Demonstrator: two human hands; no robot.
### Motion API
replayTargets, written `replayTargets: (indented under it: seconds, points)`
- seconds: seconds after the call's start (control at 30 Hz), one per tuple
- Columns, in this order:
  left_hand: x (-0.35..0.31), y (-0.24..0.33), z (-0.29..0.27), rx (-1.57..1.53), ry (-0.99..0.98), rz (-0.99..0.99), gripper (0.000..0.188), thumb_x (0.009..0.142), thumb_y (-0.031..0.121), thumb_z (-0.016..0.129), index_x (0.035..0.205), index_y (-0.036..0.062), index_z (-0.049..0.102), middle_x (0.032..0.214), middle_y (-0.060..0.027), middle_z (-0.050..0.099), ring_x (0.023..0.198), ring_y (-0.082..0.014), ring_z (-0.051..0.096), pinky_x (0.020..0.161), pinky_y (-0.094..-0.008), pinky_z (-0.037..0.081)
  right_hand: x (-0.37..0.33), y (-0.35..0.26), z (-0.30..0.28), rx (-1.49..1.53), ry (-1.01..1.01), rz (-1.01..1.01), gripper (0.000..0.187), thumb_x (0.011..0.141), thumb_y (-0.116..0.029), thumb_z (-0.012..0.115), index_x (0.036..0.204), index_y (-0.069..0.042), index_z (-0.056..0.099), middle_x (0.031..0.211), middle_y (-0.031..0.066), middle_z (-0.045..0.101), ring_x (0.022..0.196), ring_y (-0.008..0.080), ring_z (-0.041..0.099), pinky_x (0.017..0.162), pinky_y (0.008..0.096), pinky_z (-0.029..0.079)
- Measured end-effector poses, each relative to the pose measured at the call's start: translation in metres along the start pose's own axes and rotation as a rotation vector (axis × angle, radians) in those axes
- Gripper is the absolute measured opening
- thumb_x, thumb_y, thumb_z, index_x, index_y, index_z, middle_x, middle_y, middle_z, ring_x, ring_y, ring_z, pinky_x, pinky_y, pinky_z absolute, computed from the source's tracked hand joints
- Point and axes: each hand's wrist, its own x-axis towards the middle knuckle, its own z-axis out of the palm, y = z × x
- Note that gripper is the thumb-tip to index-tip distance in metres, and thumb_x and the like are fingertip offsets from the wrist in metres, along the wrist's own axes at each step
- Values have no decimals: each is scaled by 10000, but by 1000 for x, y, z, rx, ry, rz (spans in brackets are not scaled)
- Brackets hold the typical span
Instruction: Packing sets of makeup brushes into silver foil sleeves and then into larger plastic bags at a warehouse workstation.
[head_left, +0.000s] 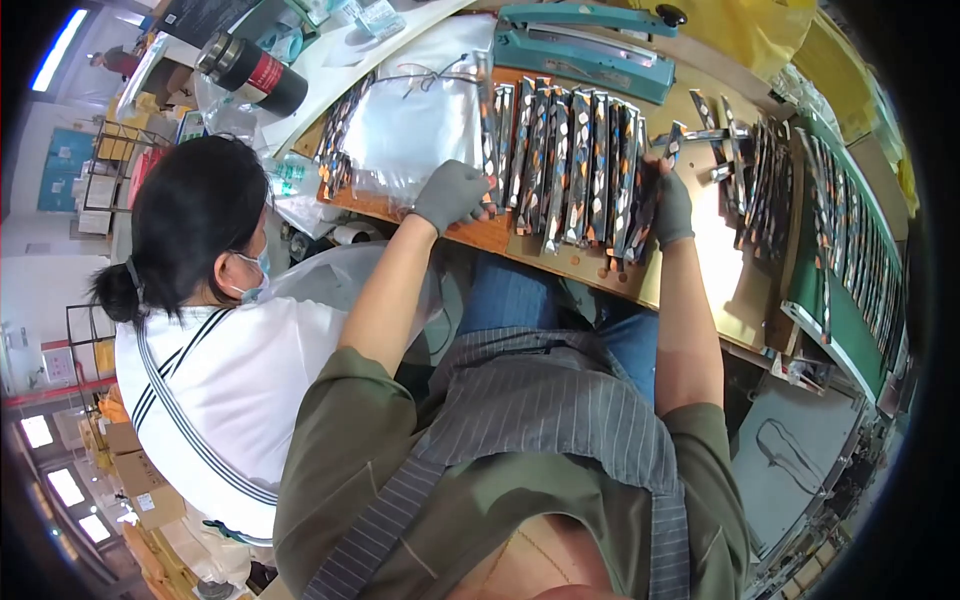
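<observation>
A row of long slim packets [568, 160], black with orange and white patches, lies side by side on the table before me. My left hand [452, 196], in a grey fingerless glove, is at the row's left end. Its bent fingers close on the lower end of a patterned packet [488, 125]. My right hand [672, 205], gloved the same way, stands at the right end of the row. Between its thumb and fingers the tip of another packet [675, 140] sticks up. The undersides of both hands are hidden.
Clear plastic bags [405, 130] lie left of the row. A teal bag sealer [585, 55] stands behind it. More packets [765, 185] lie at right, beside a green conveyor belt [840, 300] carrying several. A masked co-worker [220, 350] sits close at left, near a dark flask [255, 75].
</observation>
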Motion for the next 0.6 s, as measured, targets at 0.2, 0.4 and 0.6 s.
replayTargets:
  seconds: [0.2,0.4,0.6]
  points:
    - [-3,-14,-2,24,7,-75,294,868,276,567,833,-16,586,702,-132,642,516,-208,596,410,-309,424,-5,0,12,-54,6,-45,315,952,-266,458,1087,-14,588,989,64,633,867,153,586,793,263,449]
    - [20,14,42,683,555,435,363,756,359,623,874,16,602,826,-198,630,793,-359,617,710,-441,487,-1,1,7,-105,45,-59,331,926,-304,498,1104,-40,590,962,29,632,808,130,565,713,249,441]
    - [57,30,48,732,371,183,310,722,260,596,857,-18,617,891,-235,630,858,-384,612,761,-444,491,-7,-1,14,-176,38,-58,302,944,-259,480,1083,-18,596,946,38,629,794,123,568,726,239,443]
